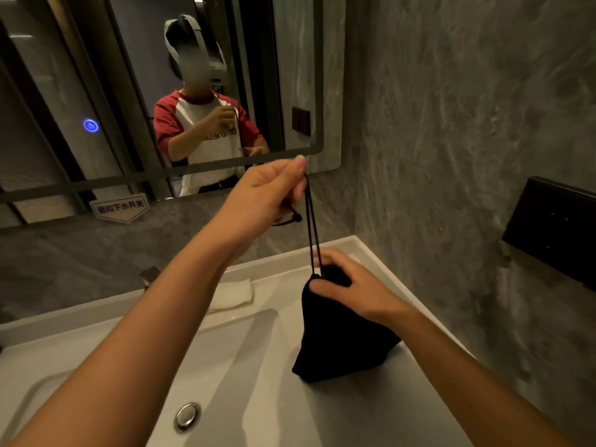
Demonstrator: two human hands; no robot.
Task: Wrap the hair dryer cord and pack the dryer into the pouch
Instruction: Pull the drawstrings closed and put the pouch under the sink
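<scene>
A black fabric pouch (335, 343) stands bulging on the right side of the white sink counter (371, 408). Its mouth is gathered tight. My right hand (351, 285) grips the pouch's neck from the right. My left hand (267, 191) is raised above it and pinches the black drawstring (312, 233), which runs taut down to the neck. The string's knotted end dangles below that hand. The hair dryer and its cord are hidden, and I cannot see inside the pouch.
A sink basin with a chrome drain plug (187, 416) lies below my left arm. A folded white towel (230, 295) sits behind the basin beside a dark faucet (150, 275). A mirror (129, 91) hangs ahead, and a black wall box (554, 230) juts out on the right.
</scene>
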